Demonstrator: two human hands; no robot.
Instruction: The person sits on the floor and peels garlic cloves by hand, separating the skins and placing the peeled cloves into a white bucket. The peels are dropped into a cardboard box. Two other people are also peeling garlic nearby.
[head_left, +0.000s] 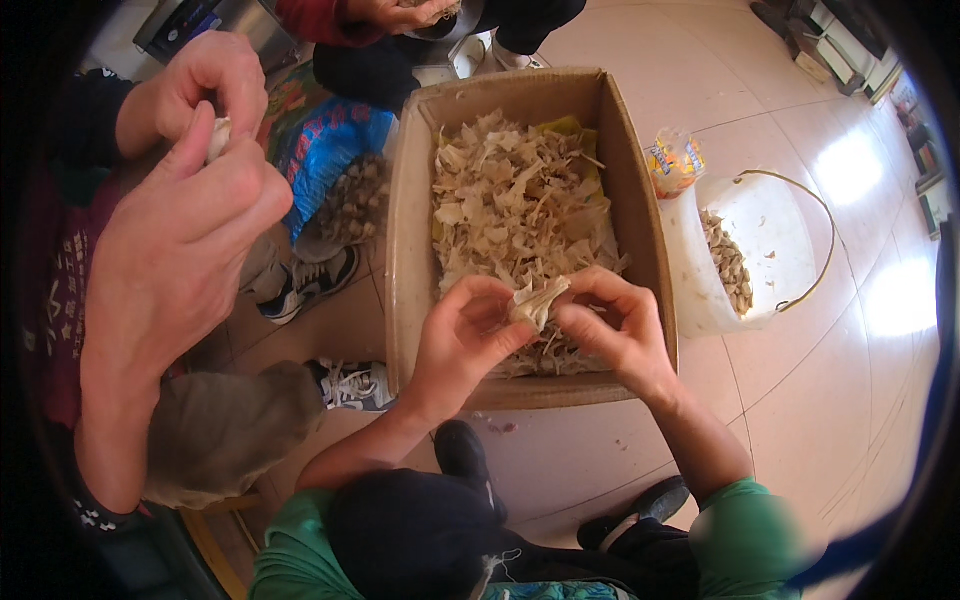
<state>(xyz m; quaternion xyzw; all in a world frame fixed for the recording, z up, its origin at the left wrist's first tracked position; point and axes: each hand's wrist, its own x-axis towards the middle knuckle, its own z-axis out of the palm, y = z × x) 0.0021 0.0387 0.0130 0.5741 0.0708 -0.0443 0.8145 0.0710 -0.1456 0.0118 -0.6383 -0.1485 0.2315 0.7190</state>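
Observation:
My left hand (465, 337) pinches a garlic bulb (532, 306) with pale, papery skin over the near part of a cardboard box (397, 262). At the bulb's narrow upper right end, the thumb and forefinger of my right hand (619, 326) close on the dry skin. Loose garlic skins (517, 195) fill much of the box beneath both hands. To the right, a white bucket (787, 247) with a wire handle holds peeled-looking garlic cloves (726, 262). A blue woven sack (330, 150) lies left of the box, with garlic bulbs (356, 199) at its mouth.
At the left, close by, a co-worker's hands (187, 202) hold a whitish piece. Another person's hand (409, 15) is beyond the box. A clear plastic bag with orange print (675, 161) lies between box and bucket. Co-worker's shoes (356, 384) stand on the tiled floor.

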